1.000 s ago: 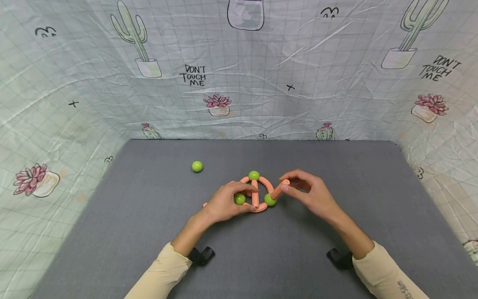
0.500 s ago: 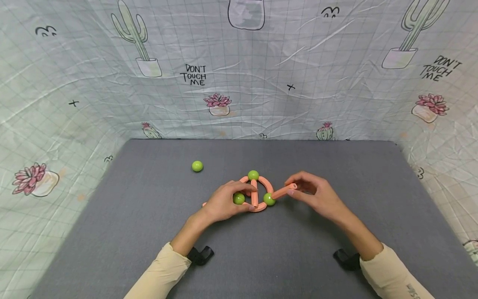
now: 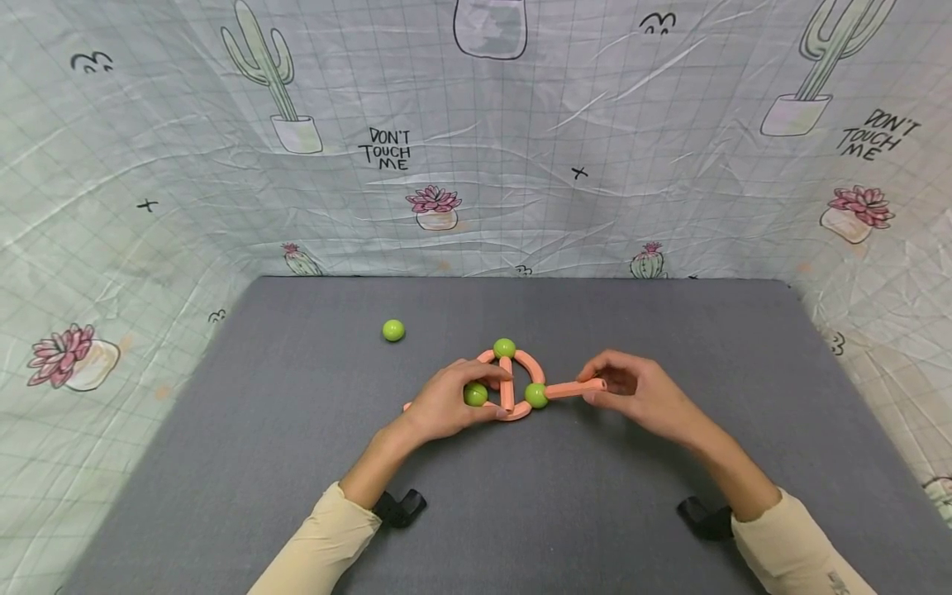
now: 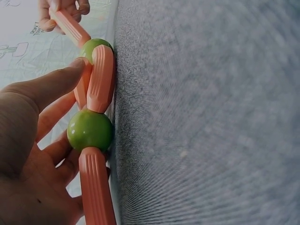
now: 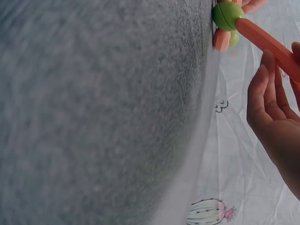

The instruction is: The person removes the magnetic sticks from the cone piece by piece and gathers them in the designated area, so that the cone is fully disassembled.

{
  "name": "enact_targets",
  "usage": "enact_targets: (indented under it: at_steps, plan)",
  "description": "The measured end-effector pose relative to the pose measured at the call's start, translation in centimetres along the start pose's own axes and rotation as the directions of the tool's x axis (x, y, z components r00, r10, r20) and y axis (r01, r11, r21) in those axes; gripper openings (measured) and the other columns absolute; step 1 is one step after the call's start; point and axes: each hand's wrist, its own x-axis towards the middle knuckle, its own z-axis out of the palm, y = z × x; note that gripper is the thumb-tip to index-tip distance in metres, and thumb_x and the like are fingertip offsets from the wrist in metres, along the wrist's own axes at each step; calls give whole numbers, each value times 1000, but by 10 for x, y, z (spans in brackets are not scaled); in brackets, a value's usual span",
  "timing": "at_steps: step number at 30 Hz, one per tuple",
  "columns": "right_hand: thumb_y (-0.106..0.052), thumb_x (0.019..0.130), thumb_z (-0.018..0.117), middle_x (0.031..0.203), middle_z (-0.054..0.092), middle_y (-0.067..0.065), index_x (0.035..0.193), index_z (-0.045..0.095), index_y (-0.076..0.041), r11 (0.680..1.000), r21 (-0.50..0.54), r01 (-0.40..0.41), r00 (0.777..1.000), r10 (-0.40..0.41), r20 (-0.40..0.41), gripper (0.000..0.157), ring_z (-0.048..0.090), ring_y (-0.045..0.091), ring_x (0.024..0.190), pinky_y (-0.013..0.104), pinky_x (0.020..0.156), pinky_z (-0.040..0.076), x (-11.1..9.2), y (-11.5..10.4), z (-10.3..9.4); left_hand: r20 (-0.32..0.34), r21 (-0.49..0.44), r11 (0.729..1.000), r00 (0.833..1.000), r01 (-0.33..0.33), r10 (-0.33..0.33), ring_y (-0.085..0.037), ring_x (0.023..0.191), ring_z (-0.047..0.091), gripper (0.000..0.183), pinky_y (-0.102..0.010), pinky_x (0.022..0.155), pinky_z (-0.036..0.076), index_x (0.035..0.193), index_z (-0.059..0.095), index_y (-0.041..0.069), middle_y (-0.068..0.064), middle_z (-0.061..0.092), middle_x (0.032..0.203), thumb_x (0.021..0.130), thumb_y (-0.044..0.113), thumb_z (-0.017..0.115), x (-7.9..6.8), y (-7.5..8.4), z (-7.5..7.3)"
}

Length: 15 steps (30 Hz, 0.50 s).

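Curved orange rods [image 3: 530,365] and green balls [image 3: 504,349] form a ring lying on the table. My left hand [image 3: 446,405] reaches over its left side and pinches a straight orange rod [image 3: 507,387] that crosses the ring, thumb at the near end. Partly under that hand sits another green ball [image 3: 476,394], clearer in the left wrist view with a rod [image 4: 97,187] on either side. My right hand [image 3: 643,392] holds the free end of a second straight rod [image 3: 571,388] between thumb and fingers. Its other end meets the right-hand green ball [image 5: 227,15], pointing outward to the right.
A loose green ball [image 3: 393,330] lies on the grey table [image 3: 312,454], to the back left. Behind and at both sides hangs a printed cloth [image 3: 506,165] with cactus drawings. A black strap piece [image 3: 402,508] is on the left wrist, another [image 3: 706,521] on the right.
My right hand has moved right and slightly toward me, swinging the rod from a steep upward slant to nearly level. The left hand has stayed practically still.
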Motion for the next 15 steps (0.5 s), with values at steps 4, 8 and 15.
enact_targets:
  at_steps: [4, 8, 15]
  plan:
    - [-15, 95, 77, 103, 68, 8, 112, 71, -11, 1000, -9, -25, 999, 26, 20, 19, 64, 11, 80, 25, 71, 54, -2, 3, -2, -3, 0, 1000, 1000, 11, -11, -15, 103, 62, 47, -36, 95, 51, 128, 73, 23, 5, 76, 113, 84, 28, 89, 0, -1, 0]
    - [-13, 93, 79, 103, 69, 10, 113, 71, -9, 999, -14, -40, 998, 41, 38, 21, 65, 11, 79, 25, 70, 55, -3, 6, -3, -6, 5, 1000, 1000, 21, -21, -14, 102, 61, 48, -35, 93, 51, 128, 73, 24, 5, 76, 112, 84, 29, 89, 0, -2, 1]
    - [-15, 92, 80, 104, 71, 9, 114, 71, -12, 998, -11, -65, 996, 65, 68, 24, 69, 12, 80, 25, 69, 56, -4, 10, -5, -6, 10, 1000, 1000, 22, -22, -14, 102, 61, 48, -34, 93, 51, 129, 73, 24, 6, 76, 113, 84, 29, 89, -1, -2, 1]
